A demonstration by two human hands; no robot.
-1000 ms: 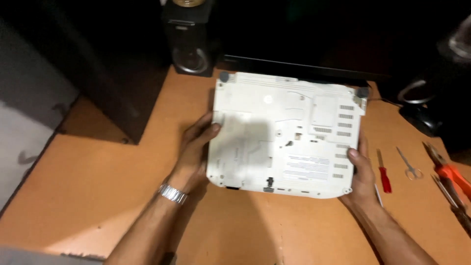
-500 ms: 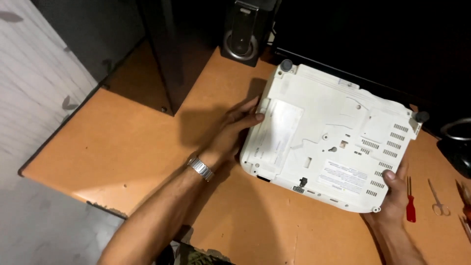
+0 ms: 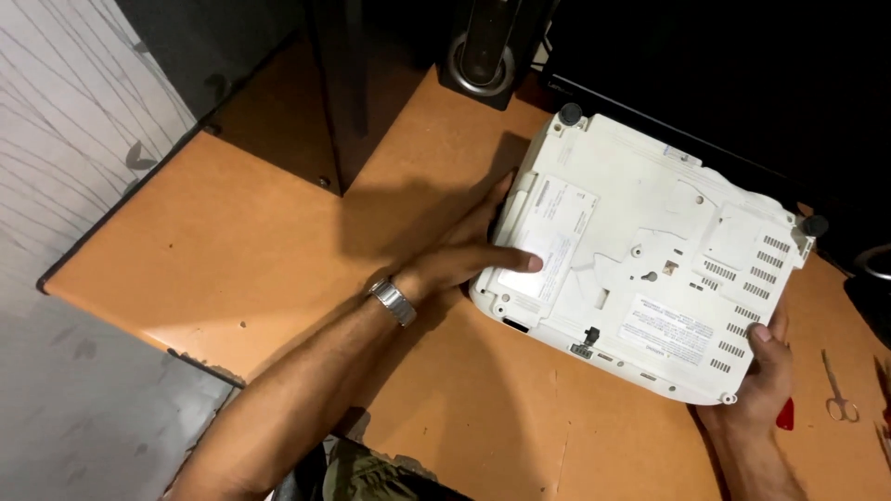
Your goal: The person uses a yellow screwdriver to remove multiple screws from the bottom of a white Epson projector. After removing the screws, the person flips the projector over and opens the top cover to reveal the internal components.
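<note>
Both of my hands are on the white plastic device [image 3: 650,260], which lies flat and upside down on the brown desk [image 3: 278,250], its underside with vents, labels and screw holes facing up at me. It sits at a slant, toward the back right of the desk, with its far edge close to the dark monitor [image 3: 724,83].

My left hand [image 3: 473,250] grips the device's left edge: the thumb presses down on the pale label panel, and the other fingers curl around the side, where I cannot see them well. A metal wristwatch [image 3: 394,301] sits on that wrist.

My right hand [image 3: 766,371] holds the near right corner, thumb laid on the vented strip on top, palm and fingers tucked under or behind the edge; how far they wrap I can't quite tell from here.

Two dark round feet [image 3: 570,113] stick up at the device's far corners. Behind its left end stands a black speaker [image 3: 487,46]. Just beside my right hand a bit of red tool handle [image 3: 785,415] peeks out from behind it, and a small pair of scissors [image 3: 838,390] lies on the desk a little farther right. At the left, the desk ends against a grey patterned wall [image 3: 65,139].
</note>
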